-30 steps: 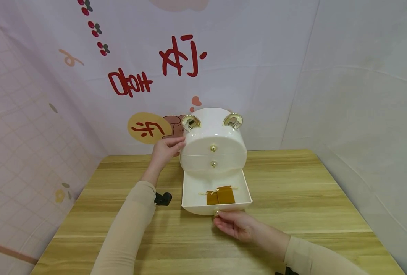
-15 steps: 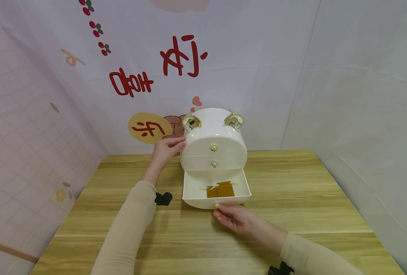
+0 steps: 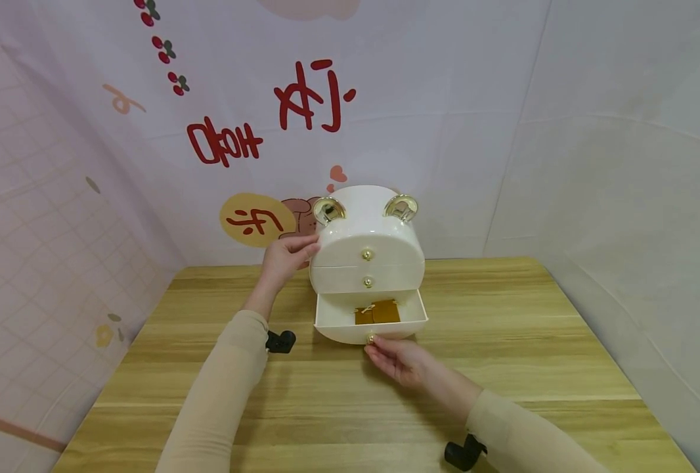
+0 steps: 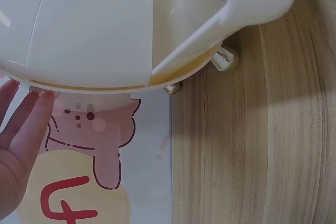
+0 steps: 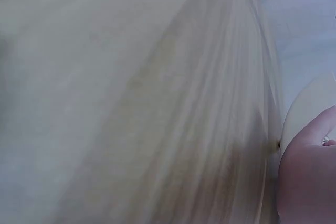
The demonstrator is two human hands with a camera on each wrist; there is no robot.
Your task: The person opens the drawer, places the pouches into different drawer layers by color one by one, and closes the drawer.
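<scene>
A white storage box (image 3: pixel 364 207) with rounded sides and two gold ear shapes stands at the back of the table. Its bottom drawer (image 3: pixel 341 334) is pulled partway out, while the two upper drawers are closed. My right hand (image 3: pixel 404 362) pinches the small gold knob (image 3: pixel 371 339) on that drawer's front. Inside lie brown drawstring pouches (image 3: pixel 385 311). With fairly straight fingers, my left hand (image 3: pixel 282 258) touches the box's left side; in the left wrist view its fingertips (image 4: pixel 46 98) meet the rim of the box. The right wrist view shows only part of my right hand (image 5: pixel 310 179).
The wooden table (image 3: pixel 533 368) reaches back to a printed cloth (image 3: pixel 444 151) hung behind the box. Black wrist mounts (image 3: pixel 280 342) sit by both sleeves. Small gold feet (image 4: pixel 226 59) show under the box in the left wrist view.
My right hand has moved away from me toward the box, sliding the bottom drawer partly in with the pouches inside. My left hand stays at the box's side.
</scene>
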